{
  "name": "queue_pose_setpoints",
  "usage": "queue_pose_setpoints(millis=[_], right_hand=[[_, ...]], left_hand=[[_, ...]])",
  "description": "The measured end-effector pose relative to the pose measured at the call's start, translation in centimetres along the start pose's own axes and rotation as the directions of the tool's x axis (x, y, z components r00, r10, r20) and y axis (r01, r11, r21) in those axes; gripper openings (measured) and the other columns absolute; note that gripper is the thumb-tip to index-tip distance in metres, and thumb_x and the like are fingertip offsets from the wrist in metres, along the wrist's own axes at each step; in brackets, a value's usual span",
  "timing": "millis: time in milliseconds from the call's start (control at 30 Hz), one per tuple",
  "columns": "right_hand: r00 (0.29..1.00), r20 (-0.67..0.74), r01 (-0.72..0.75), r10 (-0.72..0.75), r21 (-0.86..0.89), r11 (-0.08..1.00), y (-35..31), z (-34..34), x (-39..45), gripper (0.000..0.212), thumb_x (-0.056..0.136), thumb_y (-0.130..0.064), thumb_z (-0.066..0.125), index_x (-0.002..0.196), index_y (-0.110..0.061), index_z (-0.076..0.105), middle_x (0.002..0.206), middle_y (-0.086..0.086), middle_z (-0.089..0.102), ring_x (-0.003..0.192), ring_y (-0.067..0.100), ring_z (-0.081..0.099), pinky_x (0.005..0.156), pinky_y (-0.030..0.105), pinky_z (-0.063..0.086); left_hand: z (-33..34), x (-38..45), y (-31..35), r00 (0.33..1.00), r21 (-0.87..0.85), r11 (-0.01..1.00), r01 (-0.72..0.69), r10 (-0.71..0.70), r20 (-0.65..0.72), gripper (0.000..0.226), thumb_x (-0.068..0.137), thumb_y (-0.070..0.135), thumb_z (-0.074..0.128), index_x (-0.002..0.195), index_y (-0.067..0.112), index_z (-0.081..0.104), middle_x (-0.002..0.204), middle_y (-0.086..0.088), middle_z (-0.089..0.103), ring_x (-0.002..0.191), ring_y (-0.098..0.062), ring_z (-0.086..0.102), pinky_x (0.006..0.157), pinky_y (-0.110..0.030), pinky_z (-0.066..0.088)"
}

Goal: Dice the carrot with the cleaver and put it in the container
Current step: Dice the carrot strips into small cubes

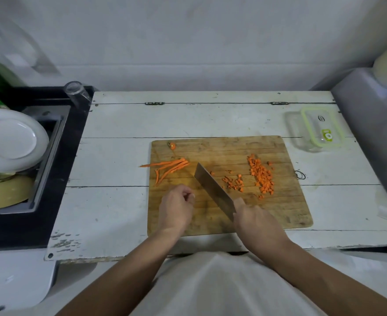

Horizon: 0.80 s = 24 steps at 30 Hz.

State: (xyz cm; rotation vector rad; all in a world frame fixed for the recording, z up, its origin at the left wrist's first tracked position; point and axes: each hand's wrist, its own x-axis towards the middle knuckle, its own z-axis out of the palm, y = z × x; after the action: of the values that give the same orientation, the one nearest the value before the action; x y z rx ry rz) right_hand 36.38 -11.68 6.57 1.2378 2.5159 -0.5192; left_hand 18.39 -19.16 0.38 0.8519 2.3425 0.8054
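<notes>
Gripping the cleaver (213,189) by its handle with the right hand (255,221), fingers wrapped round it, blade angled across the middle of the cutting board (286,215), splitting cut from uncut. Resting the left hand (176,207) near the board's front-left, fingers loosely curled, holding nothing, probably about to fetch the carrot strips (170,167) waiting at the left edge. Keeping the diced carrot (262,175) piled rightward, likely handier for the container (318,131) sitting empty at the bench's back-right corner.
</notes>
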Motion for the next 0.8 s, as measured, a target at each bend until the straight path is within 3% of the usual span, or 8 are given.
queue_pose_setpoints(millis=[133,233,333,400,500,600,733,800], right_hand=[[1.000,-0.007,0.012,-0.012,-0.061,0.998,0.0,0.0,-0.8,0.013,0.100,-0.011,0.043,0.103,-0.022,0.038,0.081,0.003,0.066,0.069,0.027,0.064,0.055,0.035,0.040],[1.000,-0.015,0.019,-0.020,-0.068,0.998,-0.3,0.2,-1.0,0.017,0.100,-0.010,0.045,0.101,-0.024,0.036,0.080,0.001,0.066,0.068,0.025,0.065,0.053,0.033,0.040],[1.000,0.014,-0.002,0.002,-0.040,0.999,0.4,-0.4,-1.8,0.012,0.101,-0.013,0.044,0.105,-0.023,0.039,0.083,0.004,0.067,0.071,0.027,0.063,0.055,0.034,0.039],[0.999,0.022,-0.032,0.032,-0.005,0.999,1.2,-1.0,-2.5,0.012,0.101,-0.017,0.044,0.112,-0.022,0.043,0.088,0.006,0.068,0.078,0.029,0.064,0.059,0.036,0.041],[0.998,0.003,-0.065,0.065,0.049,0.997,1.6,-1.9,-3.3,0.004,0.103,-0.021,0.042,0.106,-0.021,0.043,0.088,0.006,0.068,0.079,0.031,0.064,0.065,0.041,0.048],[0.999,-0.015,-0.045,0.046,0.061,0.997,0.9,-2.2,-3.1,0.002,0.104,-0.022,0.040,0.103,-0.021,0.042,0.083,0.005,0.066,0.071,0.030,0.058,0.061,0.039,0.044],[1.000,-0.013,0.007,-0.007,0.006,1.000,-0.5,-1.6,-2.3,0.001,0.105,-0.023,0.040,0.104,-0.023,0.039,0.076,-0.001,0.056,0.064,0.025,0.050,0.057,0.034,0.035],[1.000,-0.009,-0.008,0.008,-0.012,1.000,-0.7,-1.2,-2.0,0.016,0.101,-0.017,0.048,0.100,-0.025,0.034,0.070,-0.004,0.048,0.059,0.021,0.045,0.050,0.031,0.030]], left_hand=[[0.5,1.2,1.5,0.998,0.103,0.993,-0.060,0.062,-0.014,0.006,0.098,0.032,0.066,0.101,0.029,0.070,0.095,0.013,0.066,0.085,-0.006,0.061,0.064,-0.019,0.044],[1.1,1.9,2.5,0.996,0.188,0.978,-0.086,0.090,-0.011,0.011,0.098,0.030,0.063,0.088,0.028,0.069,0.090,0.010,0.067,0.084,-0.013,0.063,0.066,-0.028,0.051],[1.5,2.0,2.3,0.996,0.167,0.983,-0.077,0.082,-0.023,0.012,0.097,0.027,0.065,0.087,0.026,0.072,0.088,0.009,0.067,0.085,-0.014,0.064,0.073,-0.035,0.057],[1.5,1.9,1.9,0.996,0.139,0.987,-0.083,0.087,-0.018,0.009,0.098,0.027,0.066,0.091,0.025,0.073,0.091,0.010,0.068,0.088,-0.011,0.064,0.077,-0.029,0.056],[1.2,1.7,1.3,0.998,0.038,0.997,-0.067,0.068,-0.018,0.012,0.101,0.024,0.064,0.107,0.022,0.075,0.102,0.010,0.070,0.091,-0.005,0.060,0.077,-0.016,0.045],[0.6,1.2,0.6,0.999,0.013,1.000,-0.010,0.011,-0.043,0.015,0.101,0.022,0.064,0.112,0.020,0.073,0.105,0.008,0.070,0.093,-0.005,0.060,0.081,-0.018,0.046],[0.6,1.1,0.6,1.000,0.033,0.999,0.026,-0.025,-0.019,0.010,0.100,0.026,0.065,0.105,0.023,0.074,0.093,0.012,0.066,0.088,-0.006,0.063,0.077,-0.019,0.049],[0.7,1.2,1.1,0.999,0.050,0.998,0.032,-0.031,-0.013,0.010,0.099,0.029,0.066,0.103,0.025,0.075,0.090,0.013,0.067,0.083,-0.005,0.063,0.076,-0.022,0.053]])
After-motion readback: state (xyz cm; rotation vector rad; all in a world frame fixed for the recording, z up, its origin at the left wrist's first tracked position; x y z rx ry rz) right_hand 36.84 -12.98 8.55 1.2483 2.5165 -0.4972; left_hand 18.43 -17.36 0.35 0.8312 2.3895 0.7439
